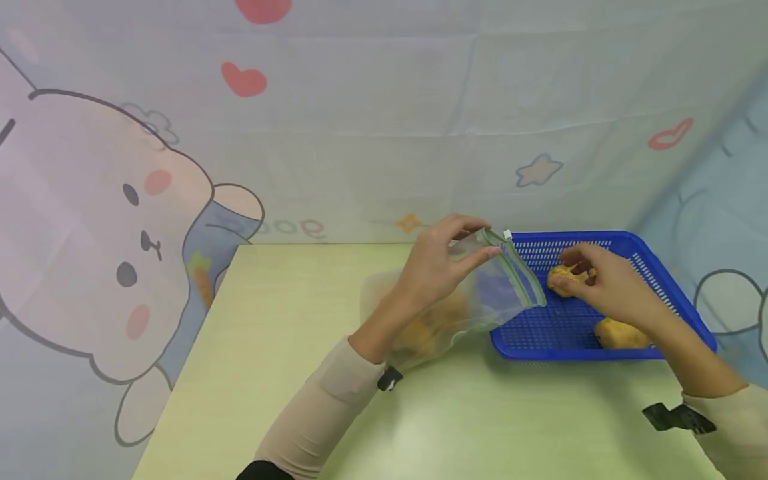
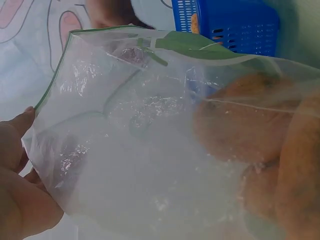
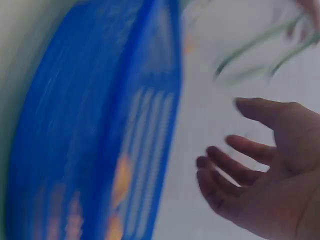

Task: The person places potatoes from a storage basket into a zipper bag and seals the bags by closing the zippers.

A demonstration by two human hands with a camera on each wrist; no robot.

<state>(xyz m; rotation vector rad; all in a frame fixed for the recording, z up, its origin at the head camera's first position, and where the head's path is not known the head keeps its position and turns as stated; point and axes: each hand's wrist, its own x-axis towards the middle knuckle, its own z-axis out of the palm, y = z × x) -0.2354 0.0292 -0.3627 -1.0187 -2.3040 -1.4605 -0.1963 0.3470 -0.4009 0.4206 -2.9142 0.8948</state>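
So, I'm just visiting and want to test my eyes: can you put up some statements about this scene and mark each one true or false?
1. The left hand holds a clear bag. True.
2. The right hand is over a blue basket. True.
3. The bag is empty. False: several potatoes show through its side.
4. In the head view, the basket stands to the left of the bag. False: it stands to the right of the bag.
5. The bag's open end faces the basket. True.
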